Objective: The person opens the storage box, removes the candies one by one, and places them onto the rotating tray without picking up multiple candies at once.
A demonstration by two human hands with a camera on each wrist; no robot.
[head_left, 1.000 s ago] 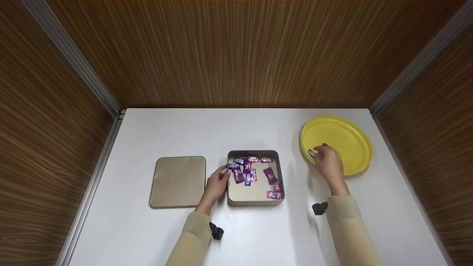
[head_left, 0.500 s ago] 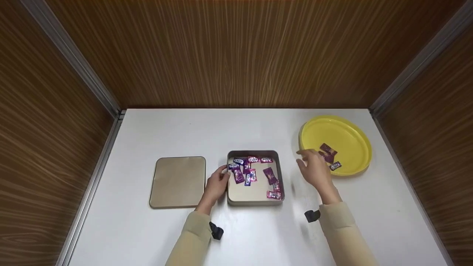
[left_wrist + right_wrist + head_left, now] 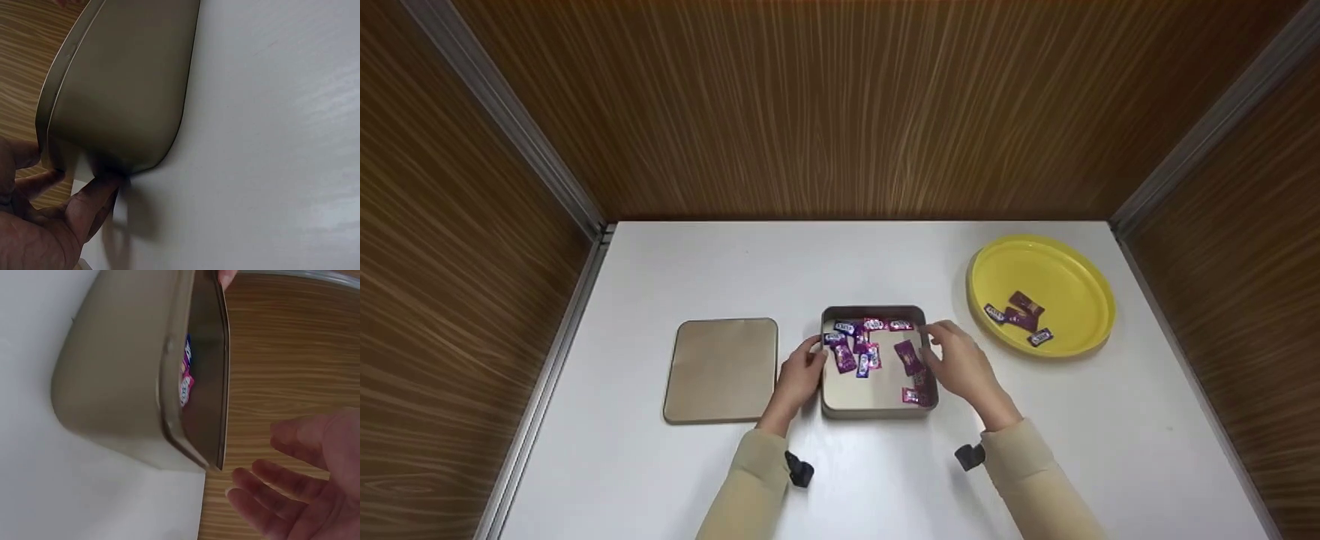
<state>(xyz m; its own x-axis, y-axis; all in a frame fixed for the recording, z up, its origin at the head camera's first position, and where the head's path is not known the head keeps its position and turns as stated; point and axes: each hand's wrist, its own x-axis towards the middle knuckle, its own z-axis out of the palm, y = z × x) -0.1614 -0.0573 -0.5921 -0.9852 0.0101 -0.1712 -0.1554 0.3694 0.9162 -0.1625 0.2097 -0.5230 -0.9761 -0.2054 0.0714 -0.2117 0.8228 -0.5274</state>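
An open square metal tin (image 3: 877,412) stands mid-table with several purple, pink and blue wrapped candies (image 3: 844,357) inside. My left hand (image 3: 797,381) holds the tin at its left side; in the left wrist view its fingertips touch the wall and rim near a corner. My right hand (image 3: 966,367) is at the tin's right rim, fingers loosely bent and apart. Nothing shows between those fingers in the right wrist view, where the hand (image 3: 315,478) hangs apart from the tin. Part of the candies by the right wall is hidden.
A yellow round plate (image 3: 1072,289) at the back right holds several wrapped candies (image 3: 1021,319). The flat square lid (image 3: 721,371) lies left of the tin. Wood-grain panels (image 3: 855,112) wall the white table (image 3: 780,270) at the back and sides.
My right hand has moved left from the yellow plate to the tin's right rim, uncovering the candies on the plate. My left hand has stayed at the tin.
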